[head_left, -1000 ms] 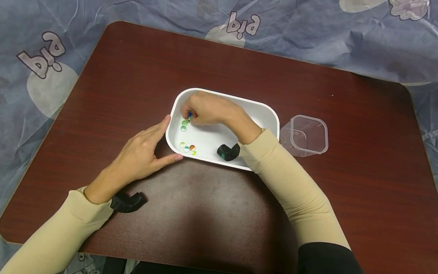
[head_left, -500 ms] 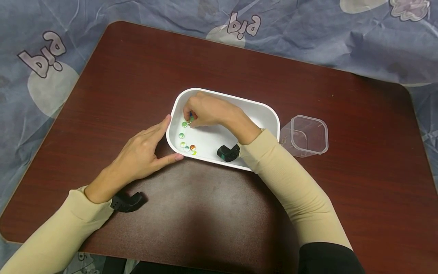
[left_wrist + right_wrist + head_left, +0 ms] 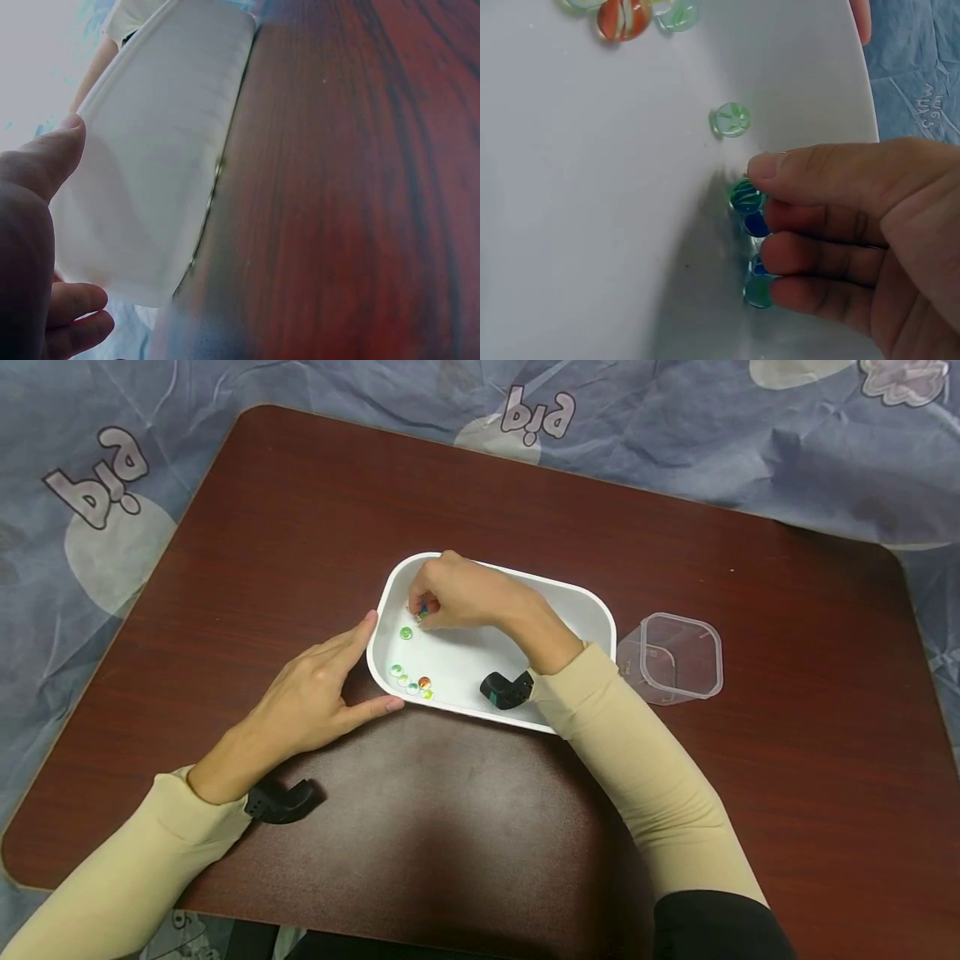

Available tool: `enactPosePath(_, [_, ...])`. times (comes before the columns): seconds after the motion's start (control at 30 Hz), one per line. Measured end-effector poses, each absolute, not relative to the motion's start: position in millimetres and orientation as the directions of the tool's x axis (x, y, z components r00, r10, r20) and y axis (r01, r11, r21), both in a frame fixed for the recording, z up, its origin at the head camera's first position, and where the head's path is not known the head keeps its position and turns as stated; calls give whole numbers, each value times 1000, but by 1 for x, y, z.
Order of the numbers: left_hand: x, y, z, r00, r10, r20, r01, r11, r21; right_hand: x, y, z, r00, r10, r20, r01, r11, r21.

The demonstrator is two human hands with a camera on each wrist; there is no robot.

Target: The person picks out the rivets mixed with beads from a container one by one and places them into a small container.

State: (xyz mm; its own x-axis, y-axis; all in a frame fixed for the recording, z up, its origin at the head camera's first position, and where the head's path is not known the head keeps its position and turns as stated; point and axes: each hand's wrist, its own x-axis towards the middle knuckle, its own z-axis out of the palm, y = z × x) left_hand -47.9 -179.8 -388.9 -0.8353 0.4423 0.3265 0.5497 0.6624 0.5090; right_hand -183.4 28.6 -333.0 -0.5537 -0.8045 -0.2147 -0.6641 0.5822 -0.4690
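My right hand point(image 3: 480, 597) reaches into the far left part of a white tray point(image 3: 603, 618), its fingers curled. In the right wrist view, thumb and fingertips close round several marbles, among them a green-striped marble point(image 3: 746, 196) and a dark blue marble point(image 3: 756, 223). Apart from the hand lies a lone green marble point(image 3: 406, 633). A small cluster of glass marbles, one of them an orange marble point(image 3: 424, 682), sits in the near left corner. My left hand point(image 3: 311, 693) is spread at the tray's left end, with thumb and forefinger against the rim.
A clear plastic container point(image 3: 678, 656) stands at the tray's right end, partly behind the right sleeve point(image 3: 630, 760). The brown table point(image 3: 360, 493) carries everything. Patterned blue cloth point(image 3: 660, 427) lies beyond its edge.
One green marble has rolled from near my right hand to the cluster at the near left corner. My right hand has shifted slightly right and back. The left hand stays put.
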Motion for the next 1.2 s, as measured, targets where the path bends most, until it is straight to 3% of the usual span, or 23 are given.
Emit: enactPosePath(1.2, [-49, -180, -390, -833, 444, 330, 553, 661, 508, -176, 60, -305, -611, -783, -120, -646, 580, -497])
